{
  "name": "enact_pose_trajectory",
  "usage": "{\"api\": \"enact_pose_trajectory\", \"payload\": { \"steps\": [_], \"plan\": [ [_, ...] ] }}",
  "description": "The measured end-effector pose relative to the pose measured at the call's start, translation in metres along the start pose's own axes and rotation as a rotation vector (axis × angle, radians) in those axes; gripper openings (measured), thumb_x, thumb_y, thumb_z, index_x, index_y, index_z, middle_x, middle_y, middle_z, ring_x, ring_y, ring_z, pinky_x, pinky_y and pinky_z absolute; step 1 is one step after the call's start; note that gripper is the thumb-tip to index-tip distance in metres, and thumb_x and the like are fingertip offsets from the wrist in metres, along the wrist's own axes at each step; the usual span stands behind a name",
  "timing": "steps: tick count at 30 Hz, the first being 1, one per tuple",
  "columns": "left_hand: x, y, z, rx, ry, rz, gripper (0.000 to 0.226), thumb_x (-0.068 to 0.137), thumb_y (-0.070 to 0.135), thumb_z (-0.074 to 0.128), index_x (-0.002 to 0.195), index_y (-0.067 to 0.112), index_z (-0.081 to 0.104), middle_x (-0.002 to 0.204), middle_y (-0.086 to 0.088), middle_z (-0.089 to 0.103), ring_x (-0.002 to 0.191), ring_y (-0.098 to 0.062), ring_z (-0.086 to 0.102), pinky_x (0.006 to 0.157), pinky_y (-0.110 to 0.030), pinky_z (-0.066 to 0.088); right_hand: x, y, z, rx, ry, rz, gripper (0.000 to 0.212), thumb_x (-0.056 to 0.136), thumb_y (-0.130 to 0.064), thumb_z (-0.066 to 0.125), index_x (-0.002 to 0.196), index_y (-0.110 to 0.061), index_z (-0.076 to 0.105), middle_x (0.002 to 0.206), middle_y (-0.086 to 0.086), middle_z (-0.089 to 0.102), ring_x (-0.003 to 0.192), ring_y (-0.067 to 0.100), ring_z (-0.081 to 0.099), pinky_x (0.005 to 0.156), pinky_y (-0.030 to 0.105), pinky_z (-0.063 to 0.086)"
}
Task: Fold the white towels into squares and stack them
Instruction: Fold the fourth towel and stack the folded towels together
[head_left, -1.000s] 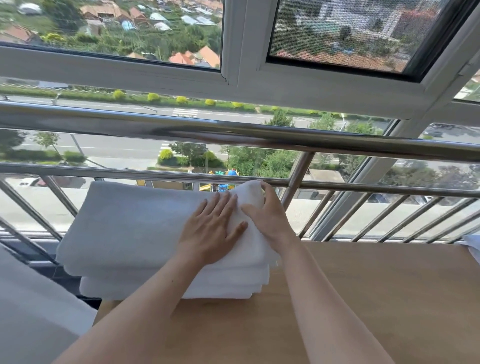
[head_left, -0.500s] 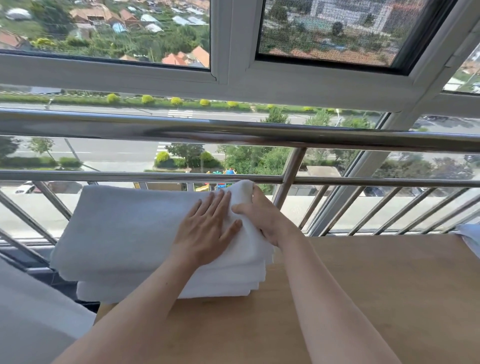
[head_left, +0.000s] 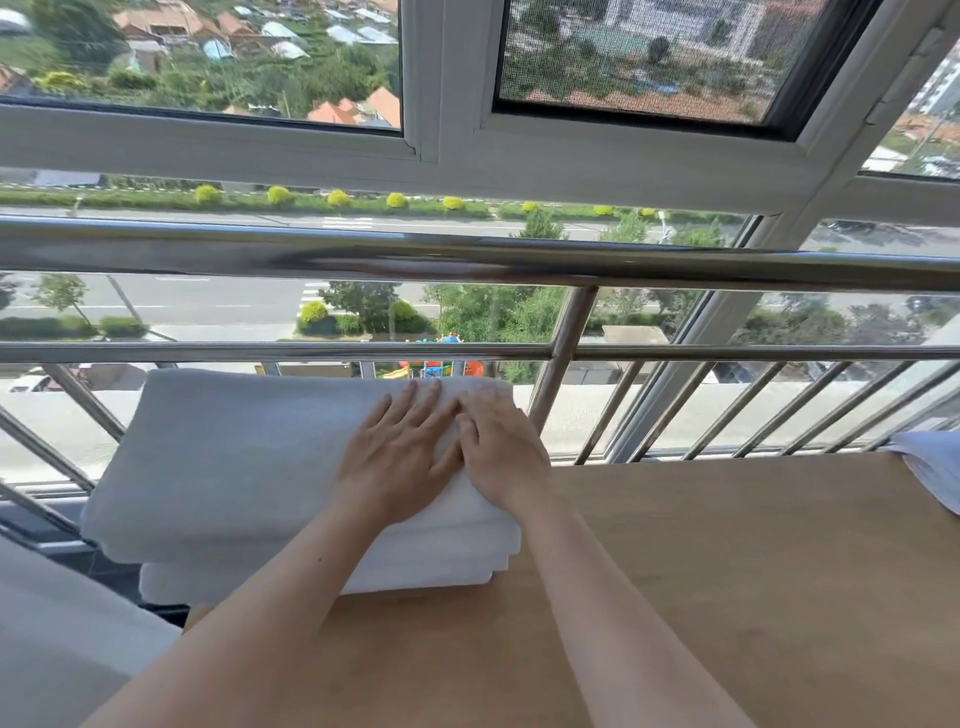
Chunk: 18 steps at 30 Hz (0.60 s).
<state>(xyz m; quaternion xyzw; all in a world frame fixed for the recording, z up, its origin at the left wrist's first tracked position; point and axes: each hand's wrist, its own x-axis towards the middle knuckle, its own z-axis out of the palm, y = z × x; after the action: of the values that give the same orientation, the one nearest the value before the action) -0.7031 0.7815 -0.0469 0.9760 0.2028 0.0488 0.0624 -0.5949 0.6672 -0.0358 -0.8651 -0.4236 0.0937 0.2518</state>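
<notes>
Stack of folded white terry towels (head_left: 322, 577) on the far left corner of a light wooden table (head_left: 753, 571), its left part overhanging the table's left edge, its far side close to the bars of a polished steel railing (head_left: 467, 260). The top towel (head_left: 234, 467), a broad soft rectangle, is wider than the layers beneath and juts out past them on the left. The left hand (head_left: 400, 457) lies palm down on the right portion of the top towel, fingers straight and slightly spread, their tips just short of the towel's far edge; it grasps nothing. The right hand (head_left: 501, 452) lies just beside it, thumb side against the left hand, palm down over the towel's right far corner; its fingers (head_left: 483, 402) are extended along the cloth and blurred at the tips, so whether they hook over the edge cannot be told, and no fold is pinched between them. Both forearms reach in from the near edge across the bare tabletop. A second white cloth (head_left: 935, 467) lies at the table's far right, well apart from the stack. A pale fabric surface (head_left: 62, 649) fills the lower left corner. Behind the railing, a white window frame (head_left: 447, 156) with a street and rooftops beyond.
</notes>
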Motion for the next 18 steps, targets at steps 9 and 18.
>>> {"api": "enact_pose_trajectory", "payload": {
  "steps": [9,18],
  "plan": [
    [-0.001,0.000,-0.002,-0.032,-0.004,-0.003,0.064,0.102,0.039,0.019,0.161,0.022,0.000,0.168,0.006,-0.002,0.153,-0.009,-0.007,0.125,-0.032,-0.003,-0.008,-0.005,0.007,-0.245,0.098,-0.012,0.062,0.102,-0.025,0.030,0.161,-0.019,0.011,0.169,-0.001,0.004,0.155,0.020,-0.004,0.123,0.040,-0.012],
    [-0.029,-0.066,-0.023,0.022,-0.046,-0.232,0.066,0.096,0.065,0.009,0.158,0.042,0.015,0.168,0.010,0.008,0.155,-0.014,0.007,0.124,-0.040,0.007,-0.009,0.001,0.000,-0.174,-0.110,0.139,0.059,0.107,-0.036,0.019,0.161,-0.013,0.012,0.169,0.004,0.008,0.154,0.015,0.006,0.125,0.037,-0.001]
  ]
}}
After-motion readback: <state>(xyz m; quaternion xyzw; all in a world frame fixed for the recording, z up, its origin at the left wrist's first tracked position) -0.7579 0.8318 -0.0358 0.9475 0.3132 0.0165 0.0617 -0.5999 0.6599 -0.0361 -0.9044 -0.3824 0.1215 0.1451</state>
